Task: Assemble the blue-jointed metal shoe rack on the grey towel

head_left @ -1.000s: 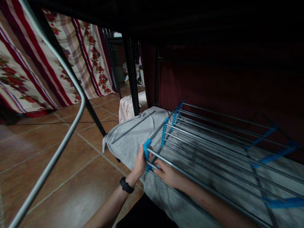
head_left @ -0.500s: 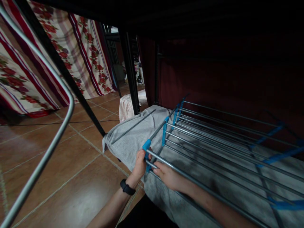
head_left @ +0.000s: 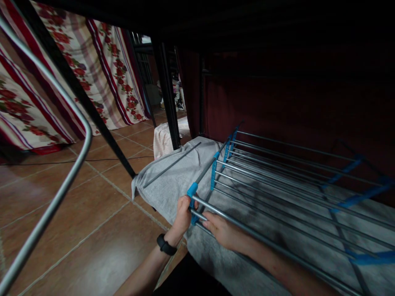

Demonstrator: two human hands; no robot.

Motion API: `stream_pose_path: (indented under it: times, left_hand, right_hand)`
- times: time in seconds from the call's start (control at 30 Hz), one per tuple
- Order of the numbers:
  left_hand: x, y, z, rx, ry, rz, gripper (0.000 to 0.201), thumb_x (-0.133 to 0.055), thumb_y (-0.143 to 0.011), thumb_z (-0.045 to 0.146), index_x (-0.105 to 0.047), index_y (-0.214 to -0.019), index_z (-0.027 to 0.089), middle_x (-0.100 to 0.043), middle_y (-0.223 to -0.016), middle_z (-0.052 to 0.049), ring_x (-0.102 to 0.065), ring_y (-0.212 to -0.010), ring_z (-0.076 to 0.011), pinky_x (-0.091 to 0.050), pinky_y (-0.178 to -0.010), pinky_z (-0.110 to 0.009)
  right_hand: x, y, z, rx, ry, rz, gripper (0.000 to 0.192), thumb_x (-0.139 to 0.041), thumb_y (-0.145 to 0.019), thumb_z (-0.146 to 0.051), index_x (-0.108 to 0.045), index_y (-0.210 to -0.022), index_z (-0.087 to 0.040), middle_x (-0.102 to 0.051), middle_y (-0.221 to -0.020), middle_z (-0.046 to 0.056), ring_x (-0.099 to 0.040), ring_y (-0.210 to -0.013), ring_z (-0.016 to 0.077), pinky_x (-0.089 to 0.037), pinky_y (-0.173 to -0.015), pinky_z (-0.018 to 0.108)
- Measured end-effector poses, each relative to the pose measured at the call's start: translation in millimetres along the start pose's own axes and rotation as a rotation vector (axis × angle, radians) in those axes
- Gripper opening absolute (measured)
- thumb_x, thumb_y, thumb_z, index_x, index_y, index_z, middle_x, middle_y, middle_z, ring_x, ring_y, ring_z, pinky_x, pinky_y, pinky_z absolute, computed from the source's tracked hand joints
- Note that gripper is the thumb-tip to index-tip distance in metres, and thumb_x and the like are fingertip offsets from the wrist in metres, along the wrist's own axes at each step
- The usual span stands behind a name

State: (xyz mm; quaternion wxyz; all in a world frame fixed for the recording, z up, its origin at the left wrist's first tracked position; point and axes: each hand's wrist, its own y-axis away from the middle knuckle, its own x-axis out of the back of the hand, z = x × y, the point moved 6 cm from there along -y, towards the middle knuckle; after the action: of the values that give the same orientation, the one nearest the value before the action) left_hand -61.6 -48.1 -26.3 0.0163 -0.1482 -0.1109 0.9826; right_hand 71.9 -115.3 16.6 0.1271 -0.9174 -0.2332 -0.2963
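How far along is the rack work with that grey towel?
Done: the grey towel lies spread under the drying rack, one loose rod resting on it. In hand: the left hand grips the rack's blue corner joint; the right hand reaches under the near rods beside it. Left: the rack's rails carry no laundry.

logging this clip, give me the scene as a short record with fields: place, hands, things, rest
place: dim room with a brown tiled floor
hands: left hand grips the blue corner joint of a drying rack; right hand lies on the rack's near rods
things: grey cloth lies under the rack; black wristband on the left wrist
rest: floral striped curtain, black post, curved metal tube
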Motion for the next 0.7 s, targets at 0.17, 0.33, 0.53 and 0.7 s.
stream_pose_path:
  times: [0.17, 0.33, 0.53, 0.7]
  left_hand:
    - [-5.4, 1, 2, -0.005, -0.01, -0.039, 0.066, -0.041, -0.085, 0.077, -0.053, -0.056, 0.019, -0.047, -0.056, -0.001, -0.043, -0.057, -0.0142, -0.037, -0.057, -0.03]
    - [-5.7, 1, 0, 0.049, -0.026, -0.033, 0.066, -0.042, -0.082, 0.081, -0.054, -0.062, 0.02, -0.049, -0.059, -0.002, -0.044, -0.06, -0.0152, -0.041, -0.062, -0.031]
    - [10.7, 1, -5, 0.044, -0.079, -0.008, 0.065, -0.048, -0.081, 0.08, -0.061, -0.068, 0.018, -0.056, -0.065, -0.003, -0.047, -0.064, -0.0157, -0.042, -0.064, -0.03]
    - [19.0, -2, -8, 0.047, -0.122, 0.055, 0.066, -0.05, -0.079, 0.08, -0.062, -0.066, 0.017, -0.058, -0.065, -0.003, -0.049, -0.064, -0.0164, -0.043, -0.064, -0.03]
  right_hand:
    - [0, 4, -5, -0.058, 0.107, 0.032, 0.025, -0.038, -0.1, -0.024, -0.059, -0.111, -0.018, -0.066, -0.102, 0.007, -0.063, -0.097, 0.0236, -0.047, -0.083, 0.032]
    - [-3, -5, -10, -0.03, -0.033, 0.073, 0.034, -0.048, -0.099, -0.025, -0.057, -0.132, -0.025, -0.061, -0.13, 0.004, -0.056, -0.121, 0.0214, -0.042, -0.105, 0.033]
    - [-15, -28, 4, -0.167, 0.018, 0.009, 0.038, -0.05, -0.089, -0.012, -0.061, -0.125, -0.015, -0.065, -0.118, 0.011, -0.06, -0.112, 0.0255, -0.045, -0.103, 0.039]
    - [-23, -38, 9, -0.093, -0.209, 0.051, 0.041, -0.049, -0.092, -0.022, -0.057, -0.132, -0.02, -0.061, -0.127, 0.008, -0.055, -0.121, 0.0244, -0.041, -0.108, 0.039]
